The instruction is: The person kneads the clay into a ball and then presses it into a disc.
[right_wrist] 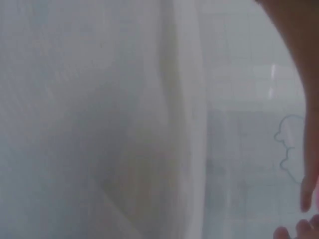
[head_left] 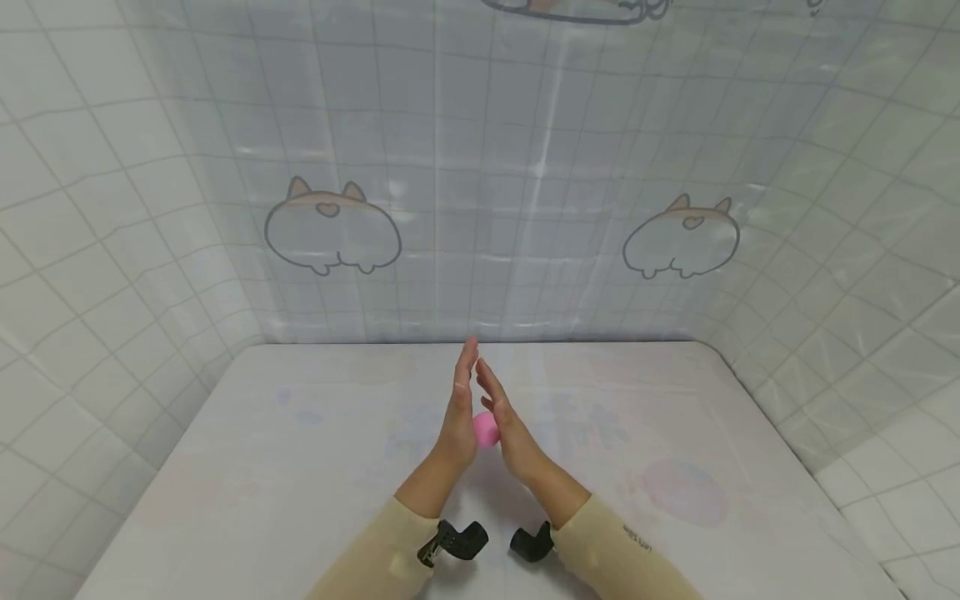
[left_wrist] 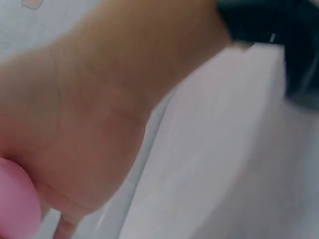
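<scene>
I have the left hand (head_left: 459, 417) and right hand (head_left: 512, 429) unclenched, fingers mostly straight, palms pressing the pink ball (head_left: 486, 430) between them, six o'clock of the head view's centre; even, light pressure should prevent slipping.

Gap between left hand (head_left: 457, 418) and right hand (head_left: 512, 427) is blocked by a pink ball (head_left: 486, 430). Loads of table (head_left: 300, 467) is left free either side.

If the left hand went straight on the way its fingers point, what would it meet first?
The left hand would most likely meet the grid-patterned sheet behind the table. No other thing shows ahead of its fingertips in the head view, though the depth there is unclear.
</scene>
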`<state>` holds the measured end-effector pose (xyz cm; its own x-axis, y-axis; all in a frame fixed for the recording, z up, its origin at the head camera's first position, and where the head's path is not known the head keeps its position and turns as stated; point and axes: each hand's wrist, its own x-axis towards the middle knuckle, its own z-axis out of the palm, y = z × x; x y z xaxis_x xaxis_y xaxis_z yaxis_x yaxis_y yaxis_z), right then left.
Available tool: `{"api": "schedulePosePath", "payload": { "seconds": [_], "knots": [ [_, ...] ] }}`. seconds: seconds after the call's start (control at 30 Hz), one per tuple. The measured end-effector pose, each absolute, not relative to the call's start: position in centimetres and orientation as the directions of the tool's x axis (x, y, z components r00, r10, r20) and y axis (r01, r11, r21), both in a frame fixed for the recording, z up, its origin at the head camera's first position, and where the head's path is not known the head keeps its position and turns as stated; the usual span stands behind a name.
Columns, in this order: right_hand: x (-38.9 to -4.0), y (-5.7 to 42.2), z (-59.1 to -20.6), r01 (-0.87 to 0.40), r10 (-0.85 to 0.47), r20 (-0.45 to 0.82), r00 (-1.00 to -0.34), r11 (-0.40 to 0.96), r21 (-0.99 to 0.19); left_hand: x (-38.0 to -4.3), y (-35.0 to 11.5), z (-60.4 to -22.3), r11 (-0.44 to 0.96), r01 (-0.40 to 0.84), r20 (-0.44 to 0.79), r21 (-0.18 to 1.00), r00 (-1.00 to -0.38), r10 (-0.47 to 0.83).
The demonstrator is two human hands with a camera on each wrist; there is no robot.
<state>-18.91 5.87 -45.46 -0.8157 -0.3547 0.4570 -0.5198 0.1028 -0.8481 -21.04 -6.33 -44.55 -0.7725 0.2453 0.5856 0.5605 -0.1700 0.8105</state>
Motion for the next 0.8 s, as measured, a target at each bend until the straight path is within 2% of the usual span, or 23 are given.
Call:
{"api": "schedulePosePath", "payload": {
  "seconds": [0.23,0.4,0.57,0.8],
  "knots": [
    [-17.9,5.3,-45.2,-0.532,-0.388,0.494,-0.778,-0.013,-0.847,-21.6,-6.8,-45.0,-0.087,0.578,0.583,0.811,-0.789,0.192],
    [-17.7,5.4,-44.4,-0.599,-0.347,0.572,-0.743,-0.036,-0.8,-21.6,-6.6,-45.5,-0.077,0.55,0.55,0.832,-0.797,0.251],
    [-17.9,5.7,-43.5,-0.671,-0.269,0.642,-0.718,0.02,-0.741,-21.0,-6.2,-46.2,-0.07,0.509,0.5,0.858,-0.796,0.341],
    [-18.7,6.8,-42.8,-0.645,-0.19,0.621,-0.76,0.106,-0.757,-19.8,-5.8,-46.1,-0.101,0.419,0.415,0.903,-0.785,0.46]
  ]
}}
